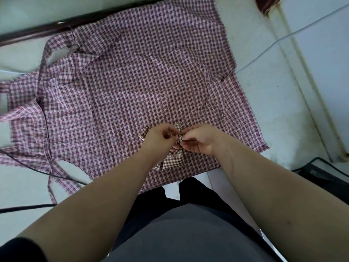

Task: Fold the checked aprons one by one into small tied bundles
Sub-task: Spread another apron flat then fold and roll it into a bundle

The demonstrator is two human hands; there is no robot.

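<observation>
Both hands meet fingertip to fingertip, forearms stretched forward: left hand and right hand, fingers curled, each pinch the top of a small folded brown-and-white checked fabric bundle. The bundle sits over a large pink-and-maroon checked apron spread flat on a white surface.

Pale floor; dark wooden strip far left; black cables near left; thin white cable right; black box near right.
</observation>
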